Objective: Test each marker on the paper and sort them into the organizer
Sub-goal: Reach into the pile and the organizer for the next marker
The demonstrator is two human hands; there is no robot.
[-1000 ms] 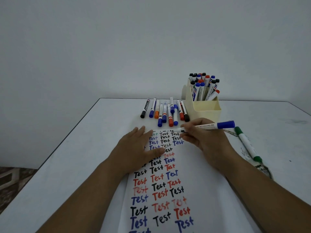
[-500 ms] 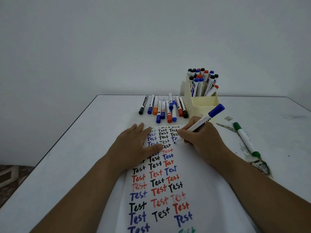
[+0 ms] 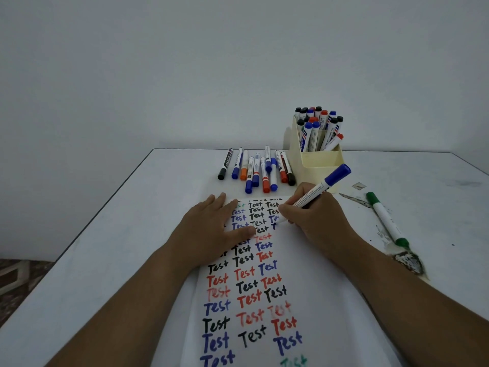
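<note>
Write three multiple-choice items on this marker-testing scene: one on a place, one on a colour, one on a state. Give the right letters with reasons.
1. Where does the green marker lie?
A. In the organizer
B. On the table, right of the paper
C. Under the left hand

2. What colour is the end cap of the marker in the right hand?
A. Blue
B. Orange
C. Black

3. What is the left hand doing?
A. Gripping a marker
B. Resting flat on the paper
C. Reaching into the organizer

Answers:
1 B: it lies alone on the table, beyond the right forearm, away from the organizer.
2 A: the blue marker shows a blue cap pointing up and away.
3 B: its fingers are spread straight on the paper, holding nothing.
</note>
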